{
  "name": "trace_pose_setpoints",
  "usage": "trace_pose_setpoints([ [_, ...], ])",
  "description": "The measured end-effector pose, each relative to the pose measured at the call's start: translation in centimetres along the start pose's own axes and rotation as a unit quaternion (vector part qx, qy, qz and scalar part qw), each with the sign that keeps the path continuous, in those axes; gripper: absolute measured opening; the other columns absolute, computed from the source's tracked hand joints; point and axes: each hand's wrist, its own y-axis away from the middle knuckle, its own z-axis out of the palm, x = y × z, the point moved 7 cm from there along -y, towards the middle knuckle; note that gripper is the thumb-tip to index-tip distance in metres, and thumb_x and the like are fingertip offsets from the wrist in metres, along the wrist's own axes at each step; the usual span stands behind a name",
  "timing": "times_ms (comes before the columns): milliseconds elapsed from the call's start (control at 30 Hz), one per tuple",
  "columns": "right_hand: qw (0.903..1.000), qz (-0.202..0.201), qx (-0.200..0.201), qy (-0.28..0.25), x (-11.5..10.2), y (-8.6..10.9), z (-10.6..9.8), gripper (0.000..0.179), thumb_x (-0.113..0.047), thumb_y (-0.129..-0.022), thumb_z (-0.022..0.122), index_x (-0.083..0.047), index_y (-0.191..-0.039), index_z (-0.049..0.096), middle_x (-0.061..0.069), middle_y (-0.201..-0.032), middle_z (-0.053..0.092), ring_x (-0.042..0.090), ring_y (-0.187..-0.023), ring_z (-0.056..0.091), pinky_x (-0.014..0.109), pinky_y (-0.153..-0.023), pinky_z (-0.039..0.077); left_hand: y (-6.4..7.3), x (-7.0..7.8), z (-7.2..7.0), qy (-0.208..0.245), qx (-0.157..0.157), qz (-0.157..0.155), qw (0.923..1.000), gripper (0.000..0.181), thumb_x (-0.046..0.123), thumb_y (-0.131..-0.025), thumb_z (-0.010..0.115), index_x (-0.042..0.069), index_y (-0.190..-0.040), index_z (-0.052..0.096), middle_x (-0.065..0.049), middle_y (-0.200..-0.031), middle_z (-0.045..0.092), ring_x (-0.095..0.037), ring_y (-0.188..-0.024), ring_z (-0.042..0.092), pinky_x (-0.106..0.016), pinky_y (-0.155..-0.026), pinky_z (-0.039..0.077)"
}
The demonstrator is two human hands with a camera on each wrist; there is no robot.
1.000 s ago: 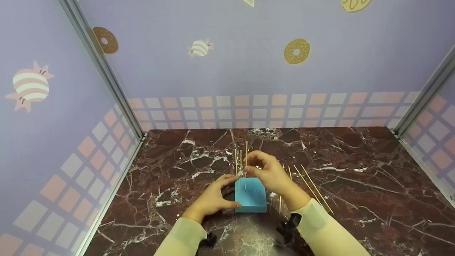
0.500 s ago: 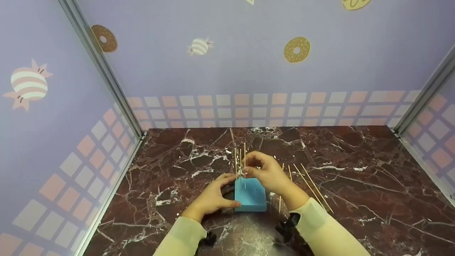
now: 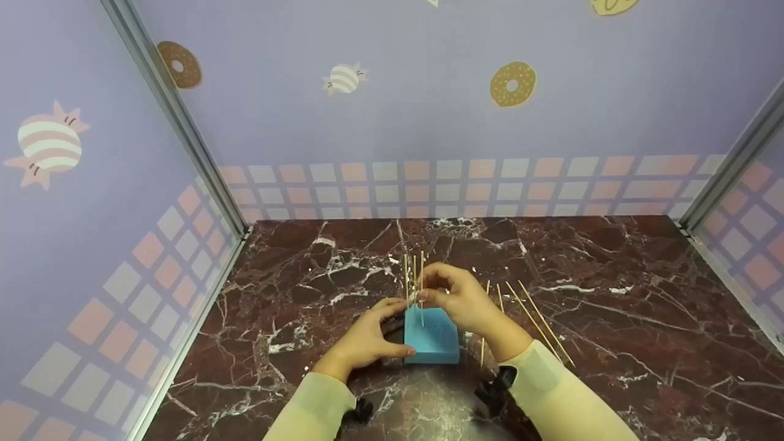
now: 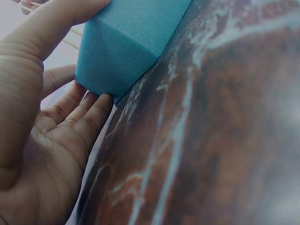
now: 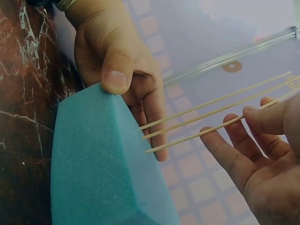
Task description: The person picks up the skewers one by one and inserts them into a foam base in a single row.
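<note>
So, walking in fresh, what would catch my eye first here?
Probably the blue foam block on the dark marbled table, its left side held by the left hand. Next come three thin wooden sticks rising at its left end, one pinched by the right hand. Behind stands a lilac wall with donut prints.

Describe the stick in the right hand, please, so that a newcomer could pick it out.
On the dark marbled table, find the blue block held by the left hand. In the head view, three thin sticks stand at its left side; your stick is the rightmost, the only one pinched by the right hand.
</note>
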Motion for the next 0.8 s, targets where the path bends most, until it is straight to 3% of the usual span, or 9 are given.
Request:
trace_pose_setpoints([
  [167,1.0000,-0.002,-0.008,0.001,0.02,0.00,0.00,0.020,0.009,-0.103,0.072,0.016,-0.121,0.066,0.038,-0.118,0.068,0.047,-0.113,0.074,0.042,-0.095,0.074,-0.04,0.04,0.01,0.002,0.000,0.001,1.0000,0.098,0.029,-0.086,0.102,0.008,-0.168,0.054,-0.010,-0.173,0.049,-0.040,-0.164,0.046,-0.065,-0.140,0.037],
  [400,0.9999,0.004,-0.010,-0.003,0.16,0.04,0.00,0.017,0.009,-0.102,0.072,0.011,-0.119,0.068,0.037,-0.118,0.069,0.037,-0.110,0.074,0.055,-0.098,0.073,-0.06,-0.19,0.11,0.006,0.001,-0.001,1.0000,0.099,0.028,-0.085,0.102,0.005,-0.168,0.053,-0.011,-0.173,0.048,-0.041,-0.164,0.045,-0.064,-0.140,0.036],
  [567,0.9999,0.007,-0.012,0.006,0.19,0.04,0.03,0.019,0.009,-0.103,0.072,0.011,-0.121,0.068,0.031,-0.115,0.070,0.040,-0.110,0.074,0.047,-0.095,0.074,0.00,-0.23,0.05,-0.004,0.001,-0.003,1.0000,0.099,0.031,-0.086,0.101,0.008,-0.169,0.053,-0.010,-0.174,0.047,-0.041,-0.166,0.042,-0.067,-0.140,0.036],
  [733,0.9998,0.003,-0.013,0.015,0.13,-0.01,-0.04,0.020,0.009,-0.102,0.073,0.013,-0.121,0.067,0.029,-0.113,0.070,0.027,-0.105,0.073,0.043,-0.092,0.075,-0.01,-0.23,-0.03,-0.011,0.002,-0.007,0.9999,0.099,0.032,-0.087,0.101,0.009,-0.169,0.053,-0.009,-0.175,0.047,-0.041,-0.167,0.041,-0.068,-0.139,0.035],
  [800,0.9997,0.000,-0.014,0.020,0.08,-0.02,-0.08,0.020,0.009,-0.101,0.074,0.013,-0.120,0.067,0.030,-0.113,0.071,0.028,-0.105,0.073,0.042,-0.091,0.075,-0.02,-0.16,-0.05,-0.012,0.002,-0.008,0.9999,0.099,0.033,-0.086,0.101,0.010,-0.170,0.052,-0.009,-0.176,0.047,-0.041,-0.167,0.040,-0.069,-0.139,0.035],
])
